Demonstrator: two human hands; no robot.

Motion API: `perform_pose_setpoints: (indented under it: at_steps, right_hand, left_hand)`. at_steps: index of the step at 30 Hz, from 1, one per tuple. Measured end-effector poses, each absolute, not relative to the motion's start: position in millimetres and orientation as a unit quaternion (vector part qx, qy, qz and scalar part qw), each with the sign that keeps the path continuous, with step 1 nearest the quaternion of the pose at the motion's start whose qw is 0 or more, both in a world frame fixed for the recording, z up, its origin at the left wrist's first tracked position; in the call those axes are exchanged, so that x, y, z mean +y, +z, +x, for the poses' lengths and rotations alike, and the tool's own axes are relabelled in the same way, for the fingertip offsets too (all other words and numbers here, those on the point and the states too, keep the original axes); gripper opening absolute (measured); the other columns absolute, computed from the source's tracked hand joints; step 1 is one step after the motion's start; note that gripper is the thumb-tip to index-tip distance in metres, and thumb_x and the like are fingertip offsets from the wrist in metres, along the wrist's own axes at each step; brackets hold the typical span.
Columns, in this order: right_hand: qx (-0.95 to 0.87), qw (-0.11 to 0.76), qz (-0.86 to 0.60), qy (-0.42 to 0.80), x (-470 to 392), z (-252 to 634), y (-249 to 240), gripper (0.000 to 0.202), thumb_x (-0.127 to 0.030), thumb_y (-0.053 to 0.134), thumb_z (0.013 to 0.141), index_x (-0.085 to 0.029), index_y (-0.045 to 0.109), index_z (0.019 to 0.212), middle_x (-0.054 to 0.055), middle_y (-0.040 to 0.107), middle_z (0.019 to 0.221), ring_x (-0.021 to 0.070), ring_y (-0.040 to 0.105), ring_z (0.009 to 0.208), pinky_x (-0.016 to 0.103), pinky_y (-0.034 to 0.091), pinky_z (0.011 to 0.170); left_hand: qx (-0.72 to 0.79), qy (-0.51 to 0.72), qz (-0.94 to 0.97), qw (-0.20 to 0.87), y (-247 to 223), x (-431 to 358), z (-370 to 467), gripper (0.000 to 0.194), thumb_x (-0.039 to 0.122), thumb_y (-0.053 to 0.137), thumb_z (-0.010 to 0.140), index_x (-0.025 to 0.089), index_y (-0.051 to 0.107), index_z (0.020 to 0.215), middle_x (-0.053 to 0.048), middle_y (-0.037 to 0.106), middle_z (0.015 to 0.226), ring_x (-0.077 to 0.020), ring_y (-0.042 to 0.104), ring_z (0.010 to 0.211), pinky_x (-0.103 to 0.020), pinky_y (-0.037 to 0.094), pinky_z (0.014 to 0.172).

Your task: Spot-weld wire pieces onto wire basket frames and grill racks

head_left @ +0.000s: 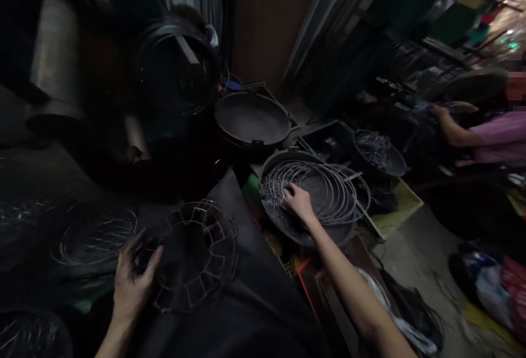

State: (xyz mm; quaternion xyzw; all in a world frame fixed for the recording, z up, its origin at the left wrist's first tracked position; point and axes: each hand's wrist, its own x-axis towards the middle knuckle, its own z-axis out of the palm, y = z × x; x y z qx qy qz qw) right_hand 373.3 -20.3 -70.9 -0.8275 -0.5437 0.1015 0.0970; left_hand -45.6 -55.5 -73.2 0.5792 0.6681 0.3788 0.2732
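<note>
My left hand (133,273) is at the left edge of a round wire frame (219,259), its thumb and fingers apart. Two wire rings joined by short bent wires make up this frame, which rests on dark cloth (263,287) over my lap. My right hand (299,202) reaches into a dark round pan (283,229), fingers curled together among small metal pieces (269,188). What the fingertips pinch is hidden. Several large plain wire rings (329,182) lie overlapped in the same pan and stick out over its right rim.
Behind stands another wide pan (252,119). A bowl of bent wire pieces (376,149) sits to the right. Wire grids (98,237) lie at left, near a thick pipe (57,62). A person in a pink sleeve (497,136) works at the far right. Bags (489,287) lie on the floor.
</note>
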Motion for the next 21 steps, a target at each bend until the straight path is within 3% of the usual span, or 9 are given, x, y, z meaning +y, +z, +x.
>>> perform_pose_setpoints:
  at_steps: [6,12,17,21]
  right_hand:
    - [-0.442,0.005,-0.896,-0.037,29.1,478.0,-75.6,0.034,-0.018,0.041,0.091,-0.001,0.052,0.118,0.027,0.055,0.115,0.0308,0.05,0.109,0.038,0.04,0.084]
    - [-0.457,-0.081,-0.884,-0.058,45.1,518.6,-85.8,0.021,-0.025,0.05,0.091,-0.013,0.058,0.107,0.008,0.059,0.106,0.0201,0.056,0.095,0.038,0.044,0.083]
    - [-0.503,-0.09,-0.857,-0.066,43.7,514.9,-71.2,0.029,-0.007,0.034,0.09,-0.007,0.059,0.105,0.018,0.06,0.102,0.0228,0.055,0.095,0.034,0.039,0.077]
    - [-0.522,-0.065,-0.847,-0.075,11.7,499.1,-24.2,0.031,-0.017,0.034,0.093,-0.007,0.055,0.113,0.02,0.062,0.102,0.0249,0.059,0.085,0.032,0.04,0.067]
  left_hand:
    - [0.673,0.366,0.597,0.24,-66.5,-48.0,-37.0,0.051,0.052,0.059,0.076,0.025,0.055,0.119,-0.005,0.055,0.118,-0.0254,0.054,0.112,-0.043,0.042,0.104]
    - [0.682,0.342,0.582,0.281,-80.0,-43.1,-43.2,0.052,0.055,0.058,0.075,0.025,0.055,0.117,-0.004,0.059,0.114,-0.0259,0.056,0.109,-0.044,0.041,0.104]
    - [0.689,0.338,0.591,0.25,-72.2,-44.2,-43.3,0.052,0.054,0.056,0.076,0.024,0.054,0.119,-0.005,0.056,0.118,-0.0272,0.054,0.112,-0.045,0.042,0.103]
    - [0.687,0.359,0.601,0.193,-51.3,-42.1,-42.2,0.055,0.054,0.053,0.079,0.018,0.054,0.121,-0.008,0.056,0.118,-0.0275,0.053,0.112,-0.046,0.042,0.1]
